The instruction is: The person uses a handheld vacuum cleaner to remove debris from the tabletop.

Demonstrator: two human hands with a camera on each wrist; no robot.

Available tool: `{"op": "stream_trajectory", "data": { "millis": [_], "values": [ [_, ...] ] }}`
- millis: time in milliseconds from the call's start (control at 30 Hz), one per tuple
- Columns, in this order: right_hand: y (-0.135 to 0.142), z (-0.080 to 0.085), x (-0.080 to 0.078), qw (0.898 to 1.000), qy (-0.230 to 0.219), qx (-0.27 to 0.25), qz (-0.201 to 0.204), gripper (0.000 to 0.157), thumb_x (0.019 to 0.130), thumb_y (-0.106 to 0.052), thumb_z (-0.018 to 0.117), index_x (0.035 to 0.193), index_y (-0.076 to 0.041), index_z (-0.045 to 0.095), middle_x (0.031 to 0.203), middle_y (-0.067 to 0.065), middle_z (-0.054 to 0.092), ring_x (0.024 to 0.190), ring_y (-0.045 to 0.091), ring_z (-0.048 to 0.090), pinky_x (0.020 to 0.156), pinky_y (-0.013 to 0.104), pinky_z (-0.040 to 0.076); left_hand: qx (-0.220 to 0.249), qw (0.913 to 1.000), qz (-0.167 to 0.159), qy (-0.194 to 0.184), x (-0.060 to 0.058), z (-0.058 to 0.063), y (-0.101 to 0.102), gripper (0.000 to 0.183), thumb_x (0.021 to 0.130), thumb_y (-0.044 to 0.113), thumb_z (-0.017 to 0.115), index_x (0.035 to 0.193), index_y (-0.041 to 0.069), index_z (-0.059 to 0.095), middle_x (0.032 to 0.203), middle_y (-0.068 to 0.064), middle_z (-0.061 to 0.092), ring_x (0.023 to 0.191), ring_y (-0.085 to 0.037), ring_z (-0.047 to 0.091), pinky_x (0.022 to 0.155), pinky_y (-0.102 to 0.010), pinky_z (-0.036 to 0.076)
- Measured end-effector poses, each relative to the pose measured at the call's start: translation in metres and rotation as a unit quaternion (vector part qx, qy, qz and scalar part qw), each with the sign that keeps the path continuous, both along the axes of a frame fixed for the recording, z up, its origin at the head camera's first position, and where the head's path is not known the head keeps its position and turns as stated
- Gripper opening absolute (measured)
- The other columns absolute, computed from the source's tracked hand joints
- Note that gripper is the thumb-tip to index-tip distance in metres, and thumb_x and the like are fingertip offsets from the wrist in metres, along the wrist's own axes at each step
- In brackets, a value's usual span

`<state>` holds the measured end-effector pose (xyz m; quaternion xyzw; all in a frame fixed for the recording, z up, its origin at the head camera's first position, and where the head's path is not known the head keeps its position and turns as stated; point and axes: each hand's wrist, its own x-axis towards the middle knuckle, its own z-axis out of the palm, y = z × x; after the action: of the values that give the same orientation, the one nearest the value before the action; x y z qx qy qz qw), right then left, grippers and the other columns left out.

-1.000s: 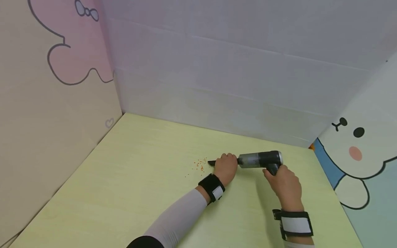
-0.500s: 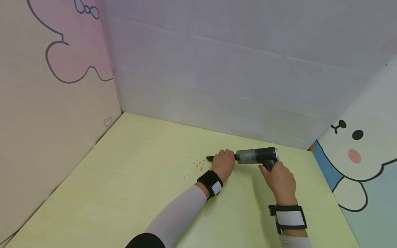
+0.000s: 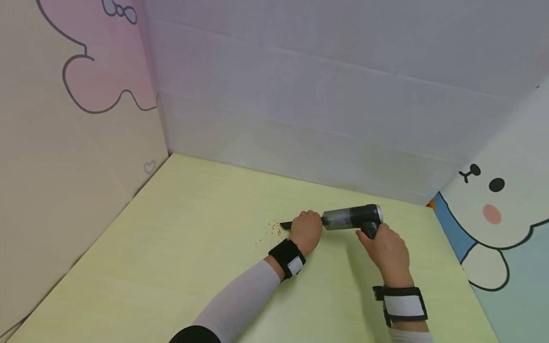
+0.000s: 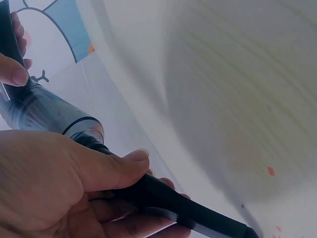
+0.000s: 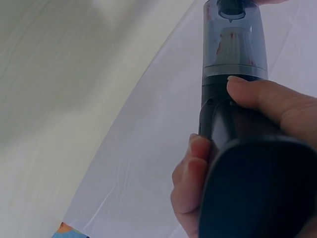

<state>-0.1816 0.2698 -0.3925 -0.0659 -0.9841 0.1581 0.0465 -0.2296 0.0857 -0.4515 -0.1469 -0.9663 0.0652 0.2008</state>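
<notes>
A black handheld vacuum cleaner (image 3: pixel 362 216) with a clear dust cup (image 5: pixel 235 44) lies almost level above the table. Its pistol handle is in my right hand (image 3: pixel 388 252), the thumb up along the body in the right wrist view. My left hand (image 3: pixel 306 232) grips the narrow black nozzle (image 4: pixel 163 198) ahead of the cup, thumb on top and fingers beneath. The nozzle's tip reaches the right side of a scatter of small orange bits (image 3: pixel 274 227). Reddish specks show inside the cup.
The pale yellow table (image 3: pixel 193 247) meets a whitish back wall (image 3: pixel 300 109). A left panel (image 3: pixel 77 166) and a right panel (image 3: pixel 493 224) with cartoon drawings close in the sides. A small orange patch (image 3: pixel 431 203) shows in the far right corner.
Both hands and the vacuum cleaner have shifted left, bringing the nozzle's tip closer in among the orange bits. The grip of each hand is the same.
</notes>
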Motion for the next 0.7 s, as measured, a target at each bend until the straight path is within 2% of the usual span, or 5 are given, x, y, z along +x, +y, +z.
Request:
{"op": "stream_trajectory", "data": {
  "millis": [133,467,567,700],
  "values": [
    [0.0,-0.001,0.002,1.0,0.002,0.004,0.005,0.056,0.084,-0.049,0.06,0.09,0.006,0.048,0.065,0.012,0.05,0.049,0.022,0.048,0.04,0.034,0.039,0.012,0.9999,0.003,-0.006,0.004,0.0,-0.001,0.015,0.089,0.025,0.06,0.078,0.015,0.064,0.066,0.002,0.054,0.061,-0.01,0.055,0.044,-0.022,0.048],
    [-0.002,0.0,0.01,1.0,0.015,0.015,0.018,0.053,0.082,-0.047,0.062,0.084,0.003,0.047,0.063,0.01,0.048,0.048,0.021,0.046,0.04,0.033,0.038,0.014,0.9957,0.032,-0.086,0.018,0.012,-0.001,0.017,0.088,0.024,0.06,0.076,0.014,0.063,0.066,0.002,0.053,0.062,-0.01,0.054,0.041,-0.022,0.045],
    [0.0,0.0,0.013,0.999,0.015,0.016,0.023,0.053,0.082,-0.048,0.062,0.084,0.003,0.048,0.062,0.01,0.048,0.049,0.021,0.046,0.04,0.033,0.037,0.012,0.9957,0.035,-0.085,0.023,0.014,-0.001,0.018,0.086,0.025,0.063,0.072,0.014,0.063,0.064,0.002,0.052,0.06,-0.009,0.053,0.04,-0.021,0.044],
    [0.004,0.001,0.018,0.999,0.015,0.02,0.028,0.054,0.082,-0.049,0.061,0.084,0.004,0.048,0.062,0.01,0.048,0.049,0.021,0.046,0.04,0.033,0.037,-0.013,0.9974,0.033,-0.063,0.03,0.014,0.002,0.025,0.086,0.027,0.063,0.064,0.016,0.06,0.059,0.004,0.049,0.055,-0.008,0.051,0.038,-0.019,0.042]
  ]
}}
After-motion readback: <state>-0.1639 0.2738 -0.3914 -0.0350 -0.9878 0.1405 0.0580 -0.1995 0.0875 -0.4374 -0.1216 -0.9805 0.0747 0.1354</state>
